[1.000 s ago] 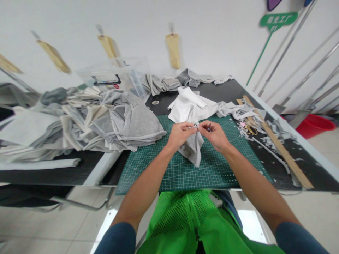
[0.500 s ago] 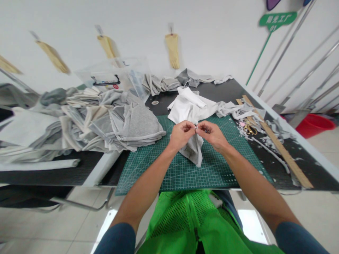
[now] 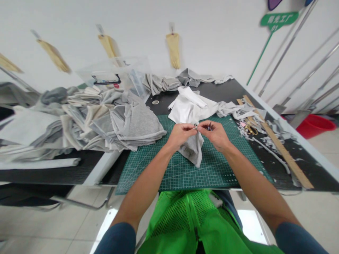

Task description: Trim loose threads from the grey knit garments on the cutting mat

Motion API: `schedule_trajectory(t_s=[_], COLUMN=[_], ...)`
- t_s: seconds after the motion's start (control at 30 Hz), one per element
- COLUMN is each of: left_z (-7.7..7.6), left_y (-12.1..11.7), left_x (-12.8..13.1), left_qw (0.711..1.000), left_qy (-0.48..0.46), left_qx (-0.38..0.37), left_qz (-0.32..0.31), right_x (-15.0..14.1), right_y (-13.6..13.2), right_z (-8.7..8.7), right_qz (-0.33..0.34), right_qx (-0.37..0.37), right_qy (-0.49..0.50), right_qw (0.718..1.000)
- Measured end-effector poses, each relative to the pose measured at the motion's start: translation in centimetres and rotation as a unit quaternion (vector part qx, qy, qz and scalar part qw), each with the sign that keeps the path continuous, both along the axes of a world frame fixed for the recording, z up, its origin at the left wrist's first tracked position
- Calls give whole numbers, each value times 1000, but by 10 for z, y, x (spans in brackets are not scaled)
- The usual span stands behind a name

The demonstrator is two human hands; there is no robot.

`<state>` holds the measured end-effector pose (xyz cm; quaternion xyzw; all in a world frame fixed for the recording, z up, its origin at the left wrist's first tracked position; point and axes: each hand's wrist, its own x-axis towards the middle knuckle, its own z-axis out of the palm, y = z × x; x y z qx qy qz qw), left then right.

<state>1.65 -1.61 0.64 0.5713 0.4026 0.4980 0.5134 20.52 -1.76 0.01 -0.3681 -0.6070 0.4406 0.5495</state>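
My left hand (image 3: 182, 134) is closed in a pinch on the edge of a piece of grey cloth (image 3: 192, 151), which hangs down onto the green cutting mat (image 3: 148, 165). Close against it, fingertips almost touching, my right hand (image 3: 214, 134) pinches the same edge. A small dark tool (image 3: 210, 126) shows between the right fingers; its kind is too small to make out. Just beyond both hands lies a crumpled white cloth (image 3: 189, 104), partly on the mat.
Stacked grey and white cloths (image 3: 132, 123) rise on the left, before a clear plastic box (image 3: 119, 76). On the right are a wooden ruler (image 3: 283, 151), gold-handled scissors (image 3: 251, 131) and fabric scraps (image 3: 267, 141). A red basin (image 3: 315, 125) is beyond the table's right edge.
Both hands stay at the same spot on the cloth edge, with small finger movements. The dark tool in my right hand was hidden half a second ago and shows again now.
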Motion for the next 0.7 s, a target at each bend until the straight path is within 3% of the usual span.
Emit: schedule_trajectory(t_s=[0.43, 0.7], left_z=[9, 5], left_y=[-6, -4], left_x=[4, 1], left_qw=[998, 999], left_qy=[-64, -36], left_qx=[7, 12], left_qz=[-5, -5], right_x=[2, 2], right_y=[0, 1], right_z=[1, 1], right_qz=[24, 13], right_qx=[-25, -28], right_qy=[22, 14], right_qw=[999, 999])
